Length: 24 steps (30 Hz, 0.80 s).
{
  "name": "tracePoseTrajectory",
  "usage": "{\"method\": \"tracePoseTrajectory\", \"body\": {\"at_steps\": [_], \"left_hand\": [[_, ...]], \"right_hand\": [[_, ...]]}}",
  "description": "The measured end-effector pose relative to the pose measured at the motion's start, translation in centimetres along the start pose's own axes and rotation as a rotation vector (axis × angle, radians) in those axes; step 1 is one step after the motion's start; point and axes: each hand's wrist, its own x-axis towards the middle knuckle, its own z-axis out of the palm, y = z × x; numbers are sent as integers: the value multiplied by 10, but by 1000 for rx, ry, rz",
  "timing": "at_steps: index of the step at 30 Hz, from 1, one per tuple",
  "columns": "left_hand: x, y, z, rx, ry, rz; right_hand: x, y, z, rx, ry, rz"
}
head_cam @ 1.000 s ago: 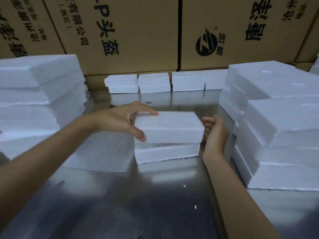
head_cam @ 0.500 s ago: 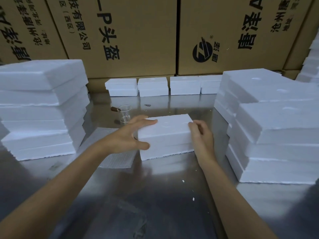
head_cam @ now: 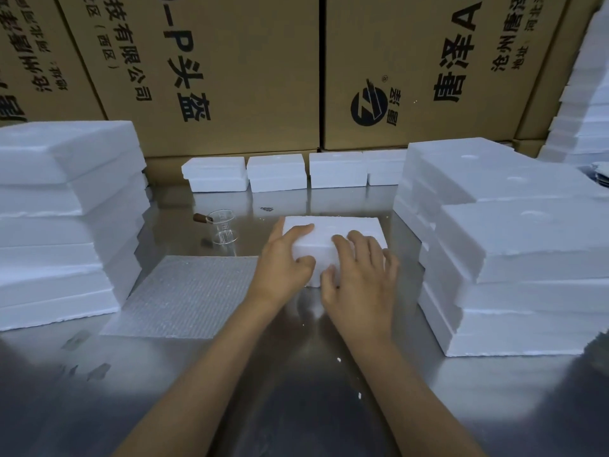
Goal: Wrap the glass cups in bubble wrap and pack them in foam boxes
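A closed white foam box [head_cam: 342, 229] lies on the steel table in front of me. My left hand [head_cam: 283, 262] grips its near left corner, fingers on the lid and thumb against the front face. My right hand [head_cam: 357, 275] lies on the lid's near right part, fingers spread, thumb down the front. A clear glass cup [head_cam: 224, 230] with a brown handle stands to the box's left. A sheet of bubble wrap [head_cam: 184, 296] lies flat in front of the cup.
Stacks of foam pieces stand at the left [head_cam: 66, 219] and at the right [head_cam: 514, 245]. Several closed foam boxes [head_cam: 276, 173] line the back of the table below large cardboard cartons [head_cam: 230, 70]. Foam crumbs dot the steel table [head_cam: 296, 390].
The lid came down onto the box bottom, closing it. Both hands moved from the box's ends to its near top edge. The cup and bubble wrap came into view.
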Motion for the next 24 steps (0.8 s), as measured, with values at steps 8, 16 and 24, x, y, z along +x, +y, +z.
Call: {"method": "tracePoseTrajectory", "body": {"at_steps": [8, 16, 24], "left_hand": [[45, 2, 30, 48, -22, -59], [83, 4, 48, 93, -84, -124], [107, 17, 35, 808, -207, 57]], "right_hand": [[33, 19, 37, -40, -281, 76], [72, 34, 57, -106, -457, 107], [96, 25, 49, -423, -638, 3]]}}
